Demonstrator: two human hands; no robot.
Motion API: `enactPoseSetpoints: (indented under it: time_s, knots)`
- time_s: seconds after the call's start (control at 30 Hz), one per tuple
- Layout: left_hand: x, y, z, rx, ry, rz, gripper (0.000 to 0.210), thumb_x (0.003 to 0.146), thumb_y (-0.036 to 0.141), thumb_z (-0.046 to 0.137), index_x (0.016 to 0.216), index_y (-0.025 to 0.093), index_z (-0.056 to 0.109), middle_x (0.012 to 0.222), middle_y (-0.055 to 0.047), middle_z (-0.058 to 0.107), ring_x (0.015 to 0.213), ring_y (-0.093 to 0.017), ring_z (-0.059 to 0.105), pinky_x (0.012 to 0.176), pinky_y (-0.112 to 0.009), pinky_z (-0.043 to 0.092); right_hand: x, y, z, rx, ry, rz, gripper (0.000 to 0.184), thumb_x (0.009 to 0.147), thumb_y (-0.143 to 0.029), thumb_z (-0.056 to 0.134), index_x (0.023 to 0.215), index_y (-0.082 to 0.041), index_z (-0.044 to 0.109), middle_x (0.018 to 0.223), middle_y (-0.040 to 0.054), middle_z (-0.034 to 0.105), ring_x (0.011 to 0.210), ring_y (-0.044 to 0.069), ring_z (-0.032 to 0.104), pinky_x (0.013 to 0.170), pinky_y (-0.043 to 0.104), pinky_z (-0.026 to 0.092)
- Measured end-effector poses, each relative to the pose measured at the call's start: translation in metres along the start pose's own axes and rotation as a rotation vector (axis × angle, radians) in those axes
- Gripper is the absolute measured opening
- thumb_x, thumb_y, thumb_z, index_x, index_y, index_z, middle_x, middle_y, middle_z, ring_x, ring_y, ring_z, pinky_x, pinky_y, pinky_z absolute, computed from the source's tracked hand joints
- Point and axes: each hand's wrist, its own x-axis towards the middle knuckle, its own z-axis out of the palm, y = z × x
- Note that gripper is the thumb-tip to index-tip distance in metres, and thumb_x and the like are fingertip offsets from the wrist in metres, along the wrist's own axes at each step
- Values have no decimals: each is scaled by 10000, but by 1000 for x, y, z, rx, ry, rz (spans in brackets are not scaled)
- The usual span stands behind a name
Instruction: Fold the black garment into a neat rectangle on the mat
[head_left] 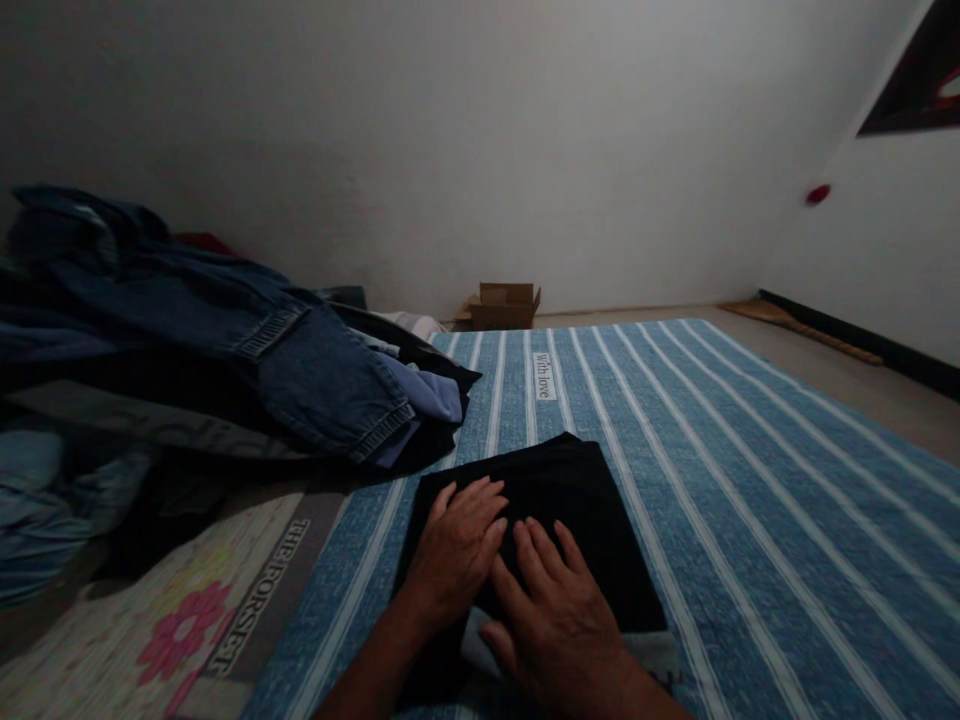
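Observation:
A folded black garment (607, 530) lies on a blue mat with white stripes (750, 480). A grey strip (649, 650) shows along its near edge, partly under my right wrist. My left hand (465, 540) rests flat on the garment's left side, its fingers stretched out. Close beside it, my right hand (551, 610) lies palm down on the cloth with the fingers somewhat spread. Neither hand grips the fabric. Both forearms cover part of the garment's near side.
A heap of clothes with a denim garment (210, 300) on top fills the left. Beneath it is a floral sheet (255, 560). An open cardboard box (506, 305) stands beyond the mat by the wall. A brown strip (802, 325) lies on the floor at right.

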Motion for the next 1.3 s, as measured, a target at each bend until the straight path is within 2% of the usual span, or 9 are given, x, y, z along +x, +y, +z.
enactPoseSetpoints:
  time_s: [0.3,0.53,0.8,1.17,1.3]
  knots:
    - [0,0,1,-13,-5,-16,321,911,249,395,1142,205,613,1301,-82,579,1271,-238,455,1084,-555,256,1,0,-3,-28,-33,-17,586,903,-558,426,1363,-195,442,1340,171,500,1244,332,446,1020,544,334]
    - [4,2,0,-5,-66,-51,321,903,235,409,1149,192,611,1324,-86,559,1288,-247,434,1082,-578,243,1,-1,-3,-17,5,-5,593,888,-548,466,1355,-182,453,1324,168,516,1233,324,456,1031,526,321]
    - [3,1,1,2,-62,-50,322,909,244,402,1150,196,610,1325,-83,559,1290,-247,431,1082,-571,244,-1,-2,1,-21,39,9,576,871,-523,509,1344,-197,465,1335,151,510,1222,316,466,1031,513,324]
    - [3,5,-3,4,-41,-30,306,903,232,414,1127,188,617,1298,-94,580,1273,-253,453,1075,-564,266,1,-4,-4,-58,-16,-8,556,887,-527,485,1320,-179,490,1298,170,535,1216,325,469,1016,523,333]
    - [-2,6,-3,13,50,15,295,889,206,424,1113,182,614,1275,-106,595,1259,-253,470,1070,-556,290,0,-4,-2,-71,-7,3,562,880,-531,496,1326,-189,485,1306,167,530,1223,324,464,1021,525,327]
